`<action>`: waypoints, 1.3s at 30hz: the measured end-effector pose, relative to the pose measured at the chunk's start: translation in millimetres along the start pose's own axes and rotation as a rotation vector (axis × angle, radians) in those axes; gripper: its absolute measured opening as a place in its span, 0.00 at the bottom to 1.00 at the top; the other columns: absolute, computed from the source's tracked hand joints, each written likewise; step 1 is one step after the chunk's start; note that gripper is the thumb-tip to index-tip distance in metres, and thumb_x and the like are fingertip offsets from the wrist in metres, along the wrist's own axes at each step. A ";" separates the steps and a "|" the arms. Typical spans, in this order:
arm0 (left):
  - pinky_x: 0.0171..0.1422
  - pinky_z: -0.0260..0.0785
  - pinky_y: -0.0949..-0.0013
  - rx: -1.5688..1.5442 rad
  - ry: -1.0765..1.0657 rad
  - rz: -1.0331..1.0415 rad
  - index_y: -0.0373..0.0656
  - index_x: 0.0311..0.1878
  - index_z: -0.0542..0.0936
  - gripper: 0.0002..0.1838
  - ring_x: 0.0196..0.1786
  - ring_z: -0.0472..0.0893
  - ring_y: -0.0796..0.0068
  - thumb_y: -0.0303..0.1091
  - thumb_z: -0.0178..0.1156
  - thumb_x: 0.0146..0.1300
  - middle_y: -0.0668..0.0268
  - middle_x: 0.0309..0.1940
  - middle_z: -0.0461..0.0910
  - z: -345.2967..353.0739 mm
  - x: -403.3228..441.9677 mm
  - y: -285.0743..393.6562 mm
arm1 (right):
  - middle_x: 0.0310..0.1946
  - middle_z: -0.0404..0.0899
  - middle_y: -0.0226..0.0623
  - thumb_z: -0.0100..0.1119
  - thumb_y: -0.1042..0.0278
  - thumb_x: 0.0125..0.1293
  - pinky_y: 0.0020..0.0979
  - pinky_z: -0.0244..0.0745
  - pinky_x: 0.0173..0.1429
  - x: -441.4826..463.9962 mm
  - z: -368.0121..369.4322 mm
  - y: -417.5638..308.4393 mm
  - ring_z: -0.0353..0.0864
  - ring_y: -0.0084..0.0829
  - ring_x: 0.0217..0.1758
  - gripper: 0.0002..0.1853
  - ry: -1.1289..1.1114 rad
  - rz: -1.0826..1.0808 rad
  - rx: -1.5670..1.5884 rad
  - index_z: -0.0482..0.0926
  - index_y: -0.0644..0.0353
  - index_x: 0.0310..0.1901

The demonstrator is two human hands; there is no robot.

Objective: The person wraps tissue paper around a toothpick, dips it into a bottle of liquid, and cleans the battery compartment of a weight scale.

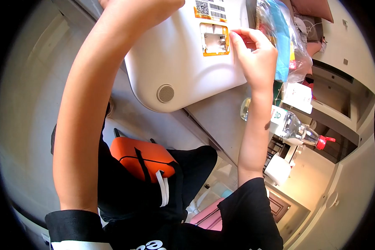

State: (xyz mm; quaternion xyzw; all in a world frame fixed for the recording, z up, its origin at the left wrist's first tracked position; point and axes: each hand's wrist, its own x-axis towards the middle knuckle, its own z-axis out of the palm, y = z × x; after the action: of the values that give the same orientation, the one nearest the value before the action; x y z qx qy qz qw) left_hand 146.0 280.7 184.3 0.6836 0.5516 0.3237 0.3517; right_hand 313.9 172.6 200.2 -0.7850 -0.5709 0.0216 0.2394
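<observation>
The right hand (258, 52) bends beside the orange-rimmed recess (216, 53), fingertips pinched closed — left hand (148, 10) cropped, grip unclear.

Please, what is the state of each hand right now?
Left hand: mostly cut off; cannot be told.
Right hand: partly curled beside the orange-rimmed opening; any grip cannot be told.

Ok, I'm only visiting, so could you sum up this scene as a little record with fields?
Main item: white device, one round grey pad showing
Opening: uncovered compartment with an orange border
Label: sticker with a square code and barcodes, beside the opening
Right hand: hand with fingertips at the compartment's edge; grip unclear
Left hand: hand mostly cut off at the top; grip unclear
Nearby: red-capped clear bottle, partly behind the right forearm; orange case by the legs
</observation>
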 end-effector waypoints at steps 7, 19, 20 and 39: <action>0.71 0.52 0.51 -0.034 -0.075 0.012 0.35 0.61 0.63 0.36 0.63 0.57 0.43 0.30 0.62 0.45 0.42 0.56 0.57 -9.8 -1.7 3.0 | 0.33 0.83 0.33 0.64 0.74 0.58 0.20 0.71 0.37 -8.8 1.6 0.6 0.77 0.19 0.30 0.08 -0.019 -0.034 -0.056 0.85 0.61 0.40; 0.73 0.50 0.52 -0.014 -0.076 0.026 0.37 0.62 0.63 0.36 0.64 0.57 0.45 0.29 0.63 0.45 0.44 0.56 0.57 -10.7 1.0 3.0 | 0.30 0.82 0.35 0.66 0.73 0.55 0.24 0.75 0.33 -8.1 6.5 5.1 0.80 0.23 0.27 0.06 0.039 0.181 0.062 0.84 0.64 0.35; 0.73 0.50 0.52 -0.016 -0.090 0.046 0.37 0.62 0.63 0.37 0.64 0.57 0.45 0.29 0.63 0.45 0.44 0.56 0.57 -9.9 1.3 2.7 | 0.29 0.82 0.35 0.66 0.73 0.55 0.24 0.75 0.33 -7.8 7.7 6.1 0.80 0.23 0.26 0.06 0.048 0.186 0.090 0.84 0.64 0.35; 0.73 0.50 0.50 -0.007 -0.053 -0.049 0.42 0.65 0.60 0.39 0.66 0.54 0.45 0.28 0.64 0.46 0.46 0.59 0.54 -4.8 0.1 3.5 | 0.30 0.81 0.36 0.61 0.82 0.52 0.30 0.78 0.38 -13.6 13.2 0.4 0.82 0.31 0.32 0.19 0.144 -0.261 -0.157 0.74 0.58 0.46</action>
State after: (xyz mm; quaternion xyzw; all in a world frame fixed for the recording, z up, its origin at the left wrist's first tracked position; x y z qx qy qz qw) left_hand 143.9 280.9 189.8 0.6769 0.5574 0.2990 0.3763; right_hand 305.5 164.8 185.1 -0.7200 -0.6493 -0.1107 0.2184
